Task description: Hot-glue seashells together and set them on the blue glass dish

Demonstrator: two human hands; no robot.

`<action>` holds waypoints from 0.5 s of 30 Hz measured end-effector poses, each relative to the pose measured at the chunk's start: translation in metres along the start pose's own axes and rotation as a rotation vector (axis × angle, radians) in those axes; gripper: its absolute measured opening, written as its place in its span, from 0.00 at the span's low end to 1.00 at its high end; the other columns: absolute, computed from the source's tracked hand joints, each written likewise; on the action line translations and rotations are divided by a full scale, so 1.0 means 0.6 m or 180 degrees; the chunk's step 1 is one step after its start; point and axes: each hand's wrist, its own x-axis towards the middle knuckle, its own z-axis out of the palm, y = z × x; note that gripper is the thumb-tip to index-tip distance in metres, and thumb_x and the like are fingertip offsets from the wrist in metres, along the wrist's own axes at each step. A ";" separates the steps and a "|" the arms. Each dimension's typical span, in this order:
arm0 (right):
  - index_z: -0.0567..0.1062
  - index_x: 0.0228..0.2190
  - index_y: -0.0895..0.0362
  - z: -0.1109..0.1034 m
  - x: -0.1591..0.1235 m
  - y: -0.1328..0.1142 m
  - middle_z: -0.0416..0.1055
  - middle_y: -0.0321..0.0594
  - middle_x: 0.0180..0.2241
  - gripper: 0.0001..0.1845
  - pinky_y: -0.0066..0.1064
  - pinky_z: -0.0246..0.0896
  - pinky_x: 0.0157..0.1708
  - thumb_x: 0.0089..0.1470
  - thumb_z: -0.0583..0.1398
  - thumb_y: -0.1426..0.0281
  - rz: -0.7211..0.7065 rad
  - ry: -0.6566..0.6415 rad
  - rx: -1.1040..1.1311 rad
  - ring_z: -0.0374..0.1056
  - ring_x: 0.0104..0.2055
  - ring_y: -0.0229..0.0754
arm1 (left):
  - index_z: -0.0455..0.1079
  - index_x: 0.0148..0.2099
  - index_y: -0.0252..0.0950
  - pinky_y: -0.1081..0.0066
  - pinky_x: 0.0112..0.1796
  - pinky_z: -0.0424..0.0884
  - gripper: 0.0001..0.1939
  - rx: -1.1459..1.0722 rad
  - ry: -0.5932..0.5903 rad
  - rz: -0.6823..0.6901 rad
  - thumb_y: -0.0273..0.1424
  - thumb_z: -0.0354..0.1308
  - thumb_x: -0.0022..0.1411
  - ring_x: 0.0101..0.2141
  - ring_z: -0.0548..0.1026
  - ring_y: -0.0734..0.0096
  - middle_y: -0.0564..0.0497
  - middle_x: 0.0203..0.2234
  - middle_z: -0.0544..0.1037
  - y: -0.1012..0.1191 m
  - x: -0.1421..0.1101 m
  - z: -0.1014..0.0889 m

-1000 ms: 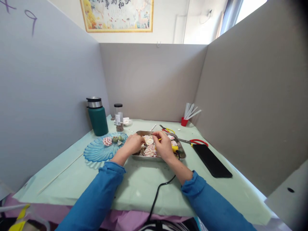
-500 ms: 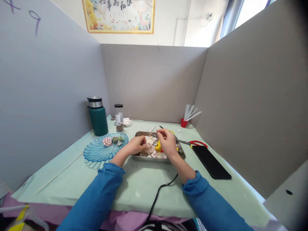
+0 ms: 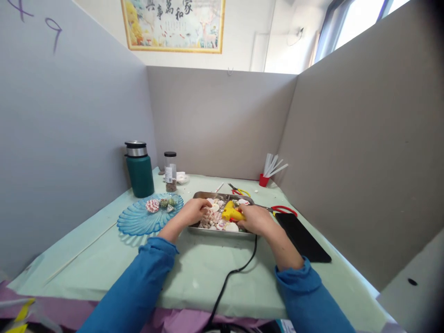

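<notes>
A metal tray [image 3: 222,234] holds shells [image 3: 213,219] in whites, pinks and browns, with a yellow hot glue gun [image 3: 231,212] lying over them. My right hand [image 3: 258,219] is at the tray's right side, its fingers closed around the rear part of the glue gun. At the left rim, my left hand [image 3: 194,210] reaches in over the shells. Its fingers are bent together, and anything between them is hidden. To the left, a blue scalloped glass plate [image 3: 138,222] bears a striped shell [image 3: 152,206] and a few small greenish shells [image 3: 166,202].
A green bottle [image 3: 139,175] and a black-lidded jar [image 3: 170,173] stand at the back left. White sticks [image 3: 274,165] fill a red cup [image 3: 264,180]. Red-handled scissors [image 3: 284,210], yellow-and-red pliers [image 3: 239,190] and a black phone [image 3: 301,238] lie rightward. A black cord [image 3: 229,277] crosses the front.
My right hand has dropped from above the tray's middle to its right side, onto the glue gun. My left hand stays over the shells, slightly shifted. The view has tilted a little upward.
</notes>
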 end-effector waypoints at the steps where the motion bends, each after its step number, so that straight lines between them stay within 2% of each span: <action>1: 0.74 0.26 0.52 0.001 0.001 -0.002 0.72 0.37 0.22 0.09 0.29 0.50 0.25 0.38 0.67 0.66 -0.0020 0.0069 0.0048 0.67 0.25 0.42 | 0.75 0.45 0.38 0.72 0.42 0.67 0.16 0.0037 0.0005 0.0029 0.26 0.52 0.56 0.39 0.76 0.65 0.48 0.39 0.80 -0.001 0.000 0.001; 3: 0.74 0.28 0.52 0.001 0.004 -0.003 0.73 0.38 0.23 0.06 0.30 0.51 0.26 0.43 0.64 0.68 0.0054 0.0298 0.0217 0.68 0.26 0.43 | 0.76 0.44 0.38 0.71 0.42 0.67 0.16 0.0028 0.0026 0.0088 0.26 0.52 0.55 0.39 0.75 0.64 0.48 0.40 0.80 -0.001 0.001 0.002; 5: 0.75 0.32 0.53 -0.001 0.009 -0.003 0.73 0.39 0.26 0.08 0.30 0.54 0.27 0.46 0.61 0.68 0.0214 0.0596 0.0724 0.68 0.28 0.43 | 0.76 0.43 0.38 0.71 0.41 0.67 0.15 -0.0060 0.0031 0.0140 0.25 0.52 0.55 0.37 0.75 0.65 0.48 0.38 0.80 0.000 0.001 0.001; 7: 0.73 0.38 0.55 -0.002 0.013 -0.005 0.73 0.38 0.27 0.13 0.30 0.58 0.26 0.48 0.60 0.66 0.0413 0.0817 0.1749 0.67 0.26 0.41 | 0.76 0.41 0.38 0.71 0.39 0.67 0.14 -0.0138 0.0025 0.0181 0.25 0.52 0.55 0.36 0.75 0.67 0.49 0.37 0.80 0.004 0.002 -0.002; 9: 0.71 0.42 0.56 -0.003 0.015 -0.009 0.71 0.35 0.27 0.20 0.29 0.61 0.24 0.46 0.61 0.62 0.0567 0.0865 0.2990 0.65 0.23 0.38 | 0.76 0.39 0.37 0.72 0.39 0.67 0.14 -0.0177 -0.0026 0.0215 0.24 0.51 0.55 0.35 0.74 0.68 0.50 0.35 0.79 0.008 0.003 -0.003; 12: 0.70 0.39 0.57 0.002 0.014 -0.021 0.67 0.31 0.24 0.24 0.27 0.61 0.22 0.41 0.65 0.60 0.0681 0.0744 0.4126 0.61 0.20 0.33 | 0.74 0.39 0.37 0.72 0.38 0.68 0.13 -0.0246 -0.0131 0.0303 0.24 0.50 0.55 0.35 0.74 0.68 0.50 0.35 0.78 0.016 0.002 0.000; 15: 0.70 0.32 0.58 0.014 0.012 -0.032 0.61 0.26 0.18 0.19 0.24 0.56 0.19 0.40 0.67 0.60 0.0709 0.0605 0.4364 0.56 0.17 0.30 | 0.72 0.37 0.36 0.72 0.36 0.68 0.08 -0.0316 -0.0202 0.0377 0.30 0.55 0.54 0.35 0.74 0.67 0.50 0.34 0.77 0.026 -0.002 0.008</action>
